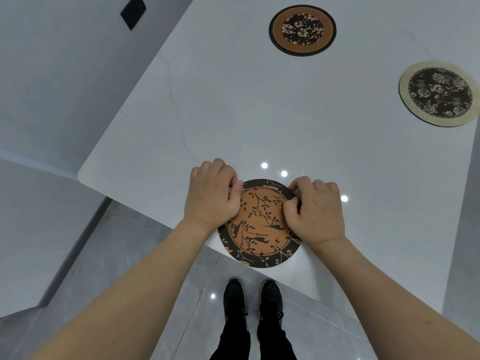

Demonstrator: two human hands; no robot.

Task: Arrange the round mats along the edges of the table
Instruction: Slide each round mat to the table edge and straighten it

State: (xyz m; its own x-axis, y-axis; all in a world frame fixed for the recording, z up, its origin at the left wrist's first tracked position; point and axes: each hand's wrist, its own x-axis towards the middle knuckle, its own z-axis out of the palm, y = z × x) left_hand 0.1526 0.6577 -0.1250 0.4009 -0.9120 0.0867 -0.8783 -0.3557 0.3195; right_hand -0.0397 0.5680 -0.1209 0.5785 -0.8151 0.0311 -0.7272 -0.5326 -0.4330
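Gripping the orange mat (259,224) w/ both hands at the near edge of the table (233,113). Mat has a black rim and black branch-and-bird print; its near part hangs out past the table's near edge, over the floor (130,268). Left hand (211,194) sits on the mat's left side, fingers curled in tight, thumb on top of the rim, pinching it. Right hand (315,211) is on the mat's right side, same way: fingers bent, thumb and forefinger closed on the rim at the far-right part. Whether the fingers go under the mat, can't tell.

2 more mats lie flat on the table, well apart from the hands. Brown-ringed mat (302,30) w/ dark flowered centre sits toward the far edge. Cream-ringed mat (439,93) w/ dark flowered centre lies by the right edge, partly blurred at its far rim.

Black shoes (253,302) stand on the floor just below the orange mat.
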